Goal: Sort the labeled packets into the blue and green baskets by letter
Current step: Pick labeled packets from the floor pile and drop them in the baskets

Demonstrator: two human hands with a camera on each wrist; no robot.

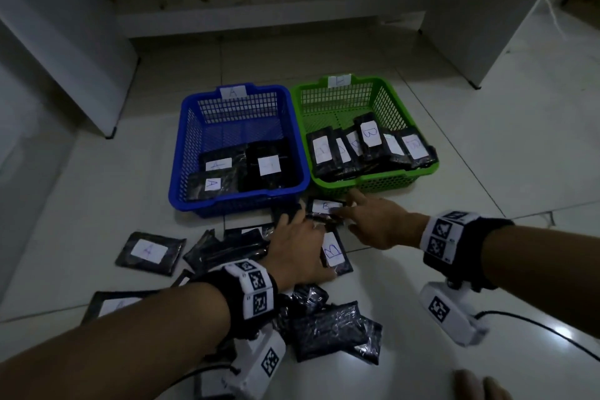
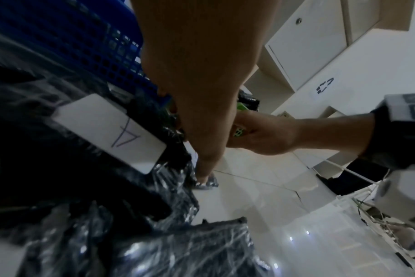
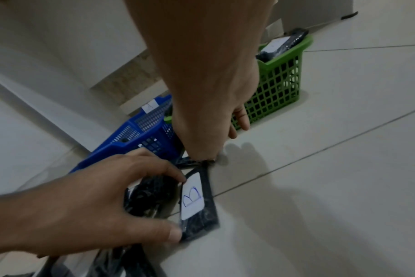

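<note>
Head view: both hands reach over the scattered packets on the tiled floor (image 1: 454,172), just in front of the two baskets. The left hand (image 1: 298,247) lies spread, palm down, over black packets; in the right wrist view its thumb tip touches the lower corner of a packet labeled B (image 3: 193,202) and a fingertip touches the label's upper corner, with fingers only loosely bent. The right hand (image 1: 380,224) stretches toward a second B packet (image 1: 324,207) lying just in front of the green basket (image 1: 402,114); its fingers extend forward and its thumb side meets that packet's edge, though whether it truly pinches the wrapper I cannot tell.

The blue basket (image 1: 185,146) carries an A tag on its far rim and holds a few black packets with white labels. The green basket, touching it on the right, holds a row of B packets leaning on one another. More packets lie loose on the floor, one showing an A label (image 1: 150,250) at the left.
</note>
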